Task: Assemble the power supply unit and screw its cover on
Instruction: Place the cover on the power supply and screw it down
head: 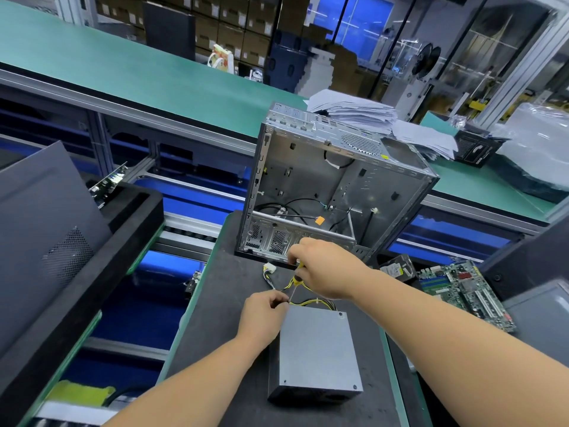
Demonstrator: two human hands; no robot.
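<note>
Your right hand [326, 269] is gripping a yellow-handled screwdriver [296, 280], its shaft slanting down toward your left fingers [278, 298], which are pinching something at the tip, probably a screw. Just below those fingers the grey power supply [317, 349] is lying flat, long axis running toward you, cables [311, 302] leaving its far end. Any label is too blurred to read.
</note>
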